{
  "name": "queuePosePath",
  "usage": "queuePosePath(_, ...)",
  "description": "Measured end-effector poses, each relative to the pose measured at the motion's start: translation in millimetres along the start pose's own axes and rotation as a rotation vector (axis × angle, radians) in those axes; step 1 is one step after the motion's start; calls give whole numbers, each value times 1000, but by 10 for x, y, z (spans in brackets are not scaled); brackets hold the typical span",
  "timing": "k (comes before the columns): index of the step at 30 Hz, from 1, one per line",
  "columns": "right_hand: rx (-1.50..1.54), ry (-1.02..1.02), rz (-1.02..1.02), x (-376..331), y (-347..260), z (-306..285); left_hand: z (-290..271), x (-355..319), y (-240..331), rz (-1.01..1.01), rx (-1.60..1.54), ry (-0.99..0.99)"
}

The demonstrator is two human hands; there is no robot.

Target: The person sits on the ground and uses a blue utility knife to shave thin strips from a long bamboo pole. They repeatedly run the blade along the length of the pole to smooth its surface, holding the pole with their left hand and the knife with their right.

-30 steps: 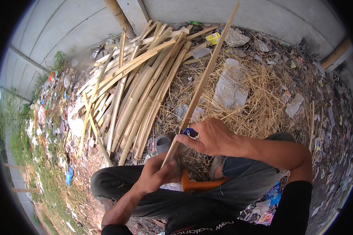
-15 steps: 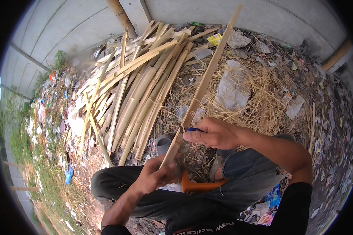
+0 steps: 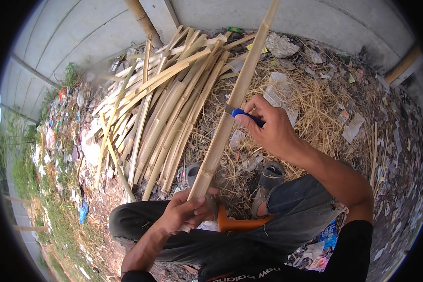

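A long split bamboo strip (image 3: 218, 144) slants up and away from my lap toward the wall. Its near end is wrapped by the fingers of my left hand (image 3: 187, 211), above my thigh. My right hand (image 3: 273, 126) grips a knife by its blue handle (image 3: 247, 116). The short dark blade (image 3: 230, 109) lies across the strip, about midway along it. Part of the handle is hidden in my right palm.
Many split bamboo strips (image 3: 174, 117) lie heaped at the left. Dry straw-like shavings (image 3: 315, 108) cover the ground at the right, amid scattered litter. A concrete wall (image 3: 310, 19) closes off the far side. An orange curved object (image 3: 242, 224) sits between my legs.
My right hand and the knife have moved up and away along the bamboo strip. The curled shaving at the blade no longer shows. My left hand keeps its hold near my lap.
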State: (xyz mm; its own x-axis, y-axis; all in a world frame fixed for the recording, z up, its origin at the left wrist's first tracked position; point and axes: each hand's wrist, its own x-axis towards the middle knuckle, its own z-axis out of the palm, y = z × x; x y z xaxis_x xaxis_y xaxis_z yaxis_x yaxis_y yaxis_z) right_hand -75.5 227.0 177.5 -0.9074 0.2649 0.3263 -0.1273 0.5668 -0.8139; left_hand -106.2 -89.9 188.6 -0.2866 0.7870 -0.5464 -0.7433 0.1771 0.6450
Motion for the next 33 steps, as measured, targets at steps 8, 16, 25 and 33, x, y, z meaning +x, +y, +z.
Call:
queuePosePath(8, -15, -26, -164, -148, -105, 195, -71, -19, -54, -52, -65, -19)
queuePosePath(16, -12, 80, -48, 153, 86, -6, -49, -35, -8, -49, -39, -20)
queuePosePath(25, -131, 75, 37, 311, 148, -268, -63, -47, -32, -76, 35, 8)
queuePosePath(33, 2, -43, -89, 20, -95, 84, -83, -32, -47, -66, -22, 31)
